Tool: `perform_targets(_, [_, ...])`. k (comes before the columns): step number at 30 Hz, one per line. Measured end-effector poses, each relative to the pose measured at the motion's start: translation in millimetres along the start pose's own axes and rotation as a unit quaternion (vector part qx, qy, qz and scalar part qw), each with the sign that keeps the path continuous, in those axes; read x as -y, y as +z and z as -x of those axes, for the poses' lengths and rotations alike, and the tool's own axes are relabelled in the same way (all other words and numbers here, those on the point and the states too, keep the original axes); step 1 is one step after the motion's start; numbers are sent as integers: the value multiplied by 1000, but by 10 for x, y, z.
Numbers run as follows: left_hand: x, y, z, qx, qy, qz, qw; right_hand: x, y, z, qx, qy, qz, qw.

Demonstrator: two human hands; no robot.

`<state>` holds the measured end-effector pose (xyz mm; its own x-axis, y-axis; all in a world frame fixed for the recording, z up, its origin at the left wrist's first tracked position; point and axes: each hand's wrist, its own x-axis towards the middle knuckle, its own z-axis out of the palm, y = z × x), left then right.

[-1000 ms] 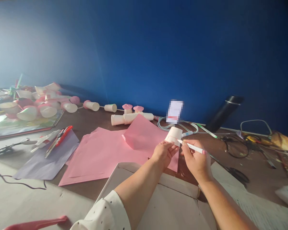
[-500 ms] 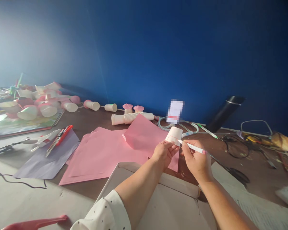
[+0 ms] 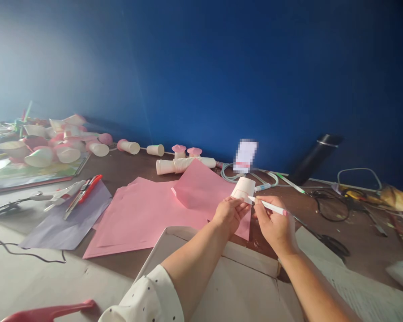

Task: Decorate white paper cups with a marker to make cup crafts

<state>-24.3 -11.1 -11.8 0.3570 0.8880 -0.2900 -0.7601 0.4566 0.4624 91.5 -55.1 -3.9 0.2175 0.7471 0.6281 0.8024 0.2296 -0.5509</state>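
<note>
Your left hand [image 3: 229, 215] holding a small paper cup [image 3: 243, 189] up by its side, your right hand [image 3: 273, 222] gripping a pen [image 3: 267, 205], its tip touching the cup, pink paper [image 3: 147, 214] on the surface under your left hand

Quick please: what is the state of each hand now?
Left hand: closed, holding the cup.
Right hand: closed, holding the pen.

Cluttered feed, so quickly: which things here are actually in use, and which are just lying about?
In use: left hand, paper cup, right hand, pen.
Lying about: pink paper sheets, cup stack, red cutter, purple sheet, black flask.
</note>
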Motion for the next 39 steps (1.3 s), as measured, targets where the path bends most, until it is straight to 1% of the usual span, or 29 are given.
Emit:
perform_targets(8, [-6, -5, 7, 11, 2, -1, 1000, -5, 4, 6, 4, -4, 2, 1000])
perform_targets(20, [-16, 8, 9, -3, -1, 4, 1000, 23, -12, 11, 9, -9, 9, 1000])
perform_targets(39, [-38, 35, 36, -9, 0, 0, 1000, 38, -11, 19, 18, -17, 21, 999])
